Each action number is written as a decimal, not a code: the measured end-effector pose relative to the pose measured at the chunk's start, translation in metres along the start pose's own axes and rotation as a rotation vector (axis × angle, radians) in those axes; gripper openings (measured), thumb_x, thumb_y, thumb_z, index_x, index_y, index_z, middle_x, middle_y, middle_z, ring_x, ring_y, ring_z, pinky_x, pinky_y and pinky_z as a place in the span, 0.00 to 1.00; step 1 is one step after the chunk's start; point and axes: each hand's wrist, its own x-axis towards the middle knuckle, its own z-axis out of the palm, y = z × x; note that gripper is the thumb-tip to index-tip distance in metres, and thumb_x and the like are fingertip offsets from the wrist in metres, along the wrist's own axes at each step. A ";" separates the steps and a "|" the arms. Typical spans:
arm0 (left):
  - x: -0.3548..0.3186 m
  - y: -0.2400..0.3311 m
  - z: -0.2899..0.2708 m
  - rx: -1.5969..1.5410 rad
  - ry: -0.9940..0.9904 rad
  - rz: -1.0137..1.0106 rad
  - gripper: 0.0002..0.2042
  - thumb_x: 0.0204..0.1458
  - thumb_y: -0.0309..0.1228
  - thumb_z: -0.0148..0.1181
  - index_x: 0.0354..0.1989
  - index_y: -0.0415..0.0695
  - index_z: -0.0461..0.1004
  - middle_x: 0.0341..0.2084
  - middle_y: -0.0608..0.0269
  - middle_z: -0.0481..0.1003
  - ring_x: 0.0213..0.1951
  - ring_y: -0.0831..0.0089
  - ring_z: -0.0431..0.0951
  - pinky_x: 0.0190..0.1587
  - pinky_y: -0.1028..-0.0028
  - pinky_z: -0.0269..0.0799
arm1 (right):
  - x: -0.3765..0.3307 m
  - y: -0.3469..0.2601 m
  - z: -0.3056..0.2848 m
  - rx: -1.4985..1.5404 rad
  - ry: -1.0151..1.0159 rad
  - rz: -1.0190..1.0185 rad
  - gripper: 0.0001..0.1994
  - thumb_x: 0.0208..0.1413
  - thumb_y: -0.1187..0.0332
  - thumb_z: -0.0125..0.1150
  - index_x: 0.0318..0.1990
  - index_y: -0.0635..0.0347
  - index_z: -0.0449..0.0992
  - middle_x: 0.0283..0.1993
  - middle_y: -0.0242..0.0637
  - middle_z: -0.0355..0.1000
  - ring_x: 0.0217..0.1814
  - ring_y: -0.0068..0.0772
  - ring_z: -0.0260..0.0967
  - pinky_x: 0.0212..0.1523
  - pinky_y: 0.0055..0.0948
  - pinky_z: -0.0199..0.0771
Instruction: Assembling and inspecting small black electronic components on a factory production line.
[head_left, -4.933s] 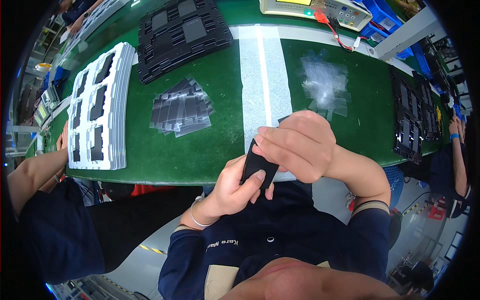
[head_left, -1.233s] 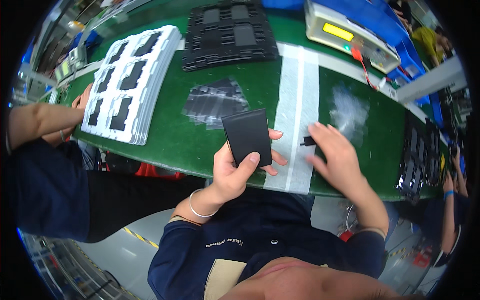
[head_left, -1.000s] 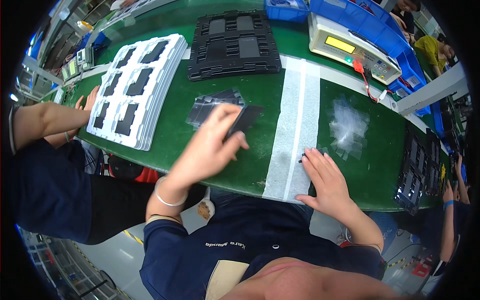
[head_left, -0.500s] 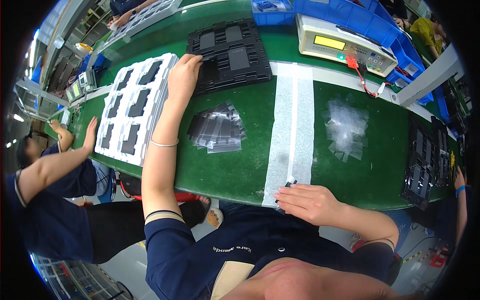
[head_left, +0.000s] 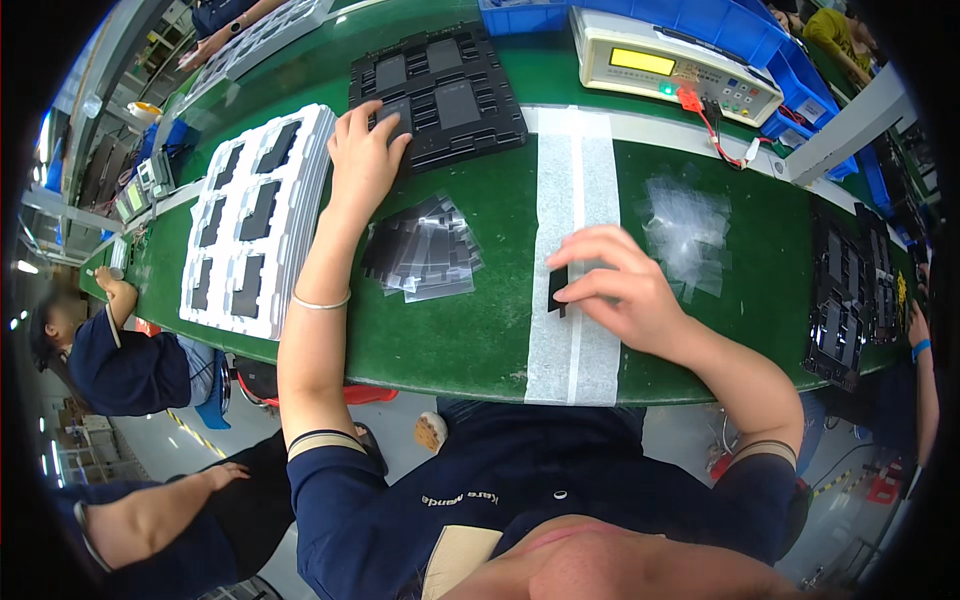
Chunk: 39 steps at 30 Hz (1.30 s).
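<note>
My left hand point(head_left: 362, 165) is over the near left corner of a black tray point(head_left: 508, 122), its fingers spread. Under its fingertips a flat dark rectangular part point(head_left: 398, 112) lies in a tray pocket; several similar parts fill the others. A small flat black piece point(head_left: 556, 292) is pinched between the thumb and fingers of my right hand point(head_left: 635, 290), above a white paper-like strip point(head_left: 552, 370) that runs across the green table. Between my hands lies a fanned pile of clear films with dark patches point(head_left: 425, 250).
A white tray stack point(head_left: 275, 225) with black parts stands left of my forearm. Right of the strip lies a pile of clear films point(head_left: 687, 235). A meter point(head_left: 675, 75) with red and black leads and blue bins point(head_left: 530, 16) stand behind. Black trays point(head_left: 838, 300) lie far right.
My left hand has spread its fingers, and a dark part now shows in the pocket beneath. My right hand has moved from the table's front edge up the strip with the black piece.
</note>
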 end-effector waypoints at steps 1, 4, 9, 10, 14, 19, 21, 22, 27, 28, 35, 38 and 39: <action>0.004 0.014 -0.003 -0.112 0.044 0.024 0.12 0.43 0.32 0.61 0.37 0.43 0.75 0.42 0.56 0.69 0.48 0.59 0.65 0.49 0.63 0.61 | -0.003 0.004 -0.002 -0.048 0.036 0.012 0.11 0.31 0.82 0.61 0.25 0.54 0.78 0.43 0.35 0.67 0.49 0.41 0.61 0.46 0.35 0.64; -0.002 0.075 -0.037 -1.182 -0.502 -0.241 0.13 0.48 0.29 0.57 0.43 0.42 0.72 0.38 0.60 0.70 0.41 0.70 0.71 0.47 0.73 0.66 | -0.013 0.014 -0.008 -0.117 0.144 0.047 0.12 0.31 0.82 0.62 0.25 0.53 0.79 0.39 0.34 0.64 0.45 0.38 0.60 0.44 0.32 0.61; -0.038 0.136 -0.060 -1.770 -0.935 -0.502 0.13 0.51 0.24 0.55 0.44 0.34 0.65 0.34 0.63 0.70 0.34 0.81 0.70 0.39 0.80 0.67 | -0.017 0.021 -0.007 -0.112 0.172 -0.005 0.14 0.33 0.84 0.58 0.26 0.53 0.79 0.35 0.33 0.61 0.40 0.34 0.59 0.40 0.27 0.60; -0.040 0.138 -0.061 -1.741 -0.949 -0.557 0.10 0.51 0.23 0.56 0.41 0.35 0.67 0.32 0.64 0.70 0.32 0.82 0.70 0.37 0.81 0.66 | -0.018 0.019 -0.008 -0.117 0.174 0.007 0.14 0.33 0.84 0.58 0.26 0.53 0.79 0.35 0.33 0.61 0.40 0.34 0.59 0.40 0.27 0.60; -0.049 0.142 -0.055 -1.716 -0.896 -0.505 0.05 0.49 0.22 0.57 0.33 0.36 0.69 0.27 0.66 0.70 0.28 0.84 0.68 0.32 0.81 0.65 | -0.021 0.011 -0.008 0.047 0.114 0.115 0.10 0.40 0.81 0.51 0.29 0.58 0.77 0.35 0.34 0.61 0.39 0.33 0.59 0.40 0.27 0.61; -0.052 0.151 -0.062 -1.430 -0.678 -0.025 0.04 0.46 0.22 0.59 0.27 0.36 0.69 0.23 0.64 0.67 0.22 0.80 0.66 0.25 0.80 0.63 | -0.020 0.011 -0.002 0.038 0.041 0.156 0.10 0.44 0.66 0.63 0.22 0.58 0.67 0.32 0.34 0.62 0.38 0.34 0.58 0.39 0.28 0.61; -0.051 0.155 -0.069 -1.365 -0.646 0.075 0.04 0.45 0.20 0.59 0.27 0.37 0.69 0.23 0.63 0.67 0.22 0.77 0.66 0.25 0.80 0.62 | -0.022 0.011 0.000 0.047 0.031 0.173 0.11 0.45 0.64 0.62 0.22 0.58 0.67 0.33 0.33 0.62 0.38 0.33 0.58 0.39 0.28 0.60; -0.052 0.156 -0.070 -1.369 -0.653 0.093 0.04 0.45 0.20 0.59 0.27 0.37 0.69 0.23 0.63 0.67 0.22 0.77 0.66 0.25 0.80 0.62 | -0.020 0.011 0.001 0.043 0.005 0.148 0.11 0.45 0.65 0.62 0.22 0.58 0.67 0.33 0.33 0.62 0.37 0.33 0.58 0.39 0.28 0.60; -0.058 0.152 -0.060 -1.606 -0.817 -0.038 0.02 0.48 0.19 0.56 0.29 0.36 0.69 0.28 0.65 0.66 0.26 0.80 0.65 0.27 0.80 0.62 | -0.022 0.015 -0.009 0.223 -0.144 0.164 0.08 0.47 0.69 0.60 0.23 0.61 0.67 0.33 0.33 0.64 0.35 0.32 0.62 0.37 0.28 0.63; -0.059 0.151 -0.059 -1.716 -0.873 -0.118 0.02 0.49 0.19 0.55 0.29 0.36 0.69 0.29 0.65 0.66 0.28 0.82 0.65 0.28 0.81 0.62 | -0.022 0.017 -0.013 0.220 -0.137 0.164 0.08 0.47 0.69 0.60 0.23 0.61 0.67 0.33 0.33 0.64 0.35 0.32 0.62 0.37 0.28 0.63; -0.058 0.144 -0.058 -1.766 -0.790 -0.342 0.02 0.50 0.20 0.54 0.30 0.36 0.68 0.31 0.65 0.66 0.30 0.82 0.64 0.34 0.81 0.62 | -0.030 0.058 -0.090 -0.300 -0.045 0.510 0.08 0.43 0.67 0.62 0.24 0.60 0.70 0.35 0.35 0.67 0.42 0.35 0.63 0.44 0.29 0.62; -0.053 0.142 -0.052 -1.480 -0.816 -0.122 0.05 0.48 0.21 0.57 0.31 0.36 0.68 0.30 0.63 0.66 0.28 0.80 0.64 0.33 0.80 0.62 | -0.040 0.063 -0.094 -0.721 0.063 0.690 0.09 0.41 0.66 0.62 0.30 0.58 0.71 0.37 0.37 0.66 0.46 0.43 0.59 0.48 0.34 0.61; -0.050 0.143 -0.052 -1.478 -0.815 -0.125 0.05 0.48 0.21 0.57 0.31 0.36 0.68 0.30 0.63 0.66 0.28 0.80 0.64 0.33 0.80 0.62 | -0.038 0.060 -0.093 -0.719 0.062 0.688 0.09 0.41 0.66 0.62 0.30 0.58 0.71 0.37 0.37 0.66 0.46 0.43 0.59 0.48 0.34 0.61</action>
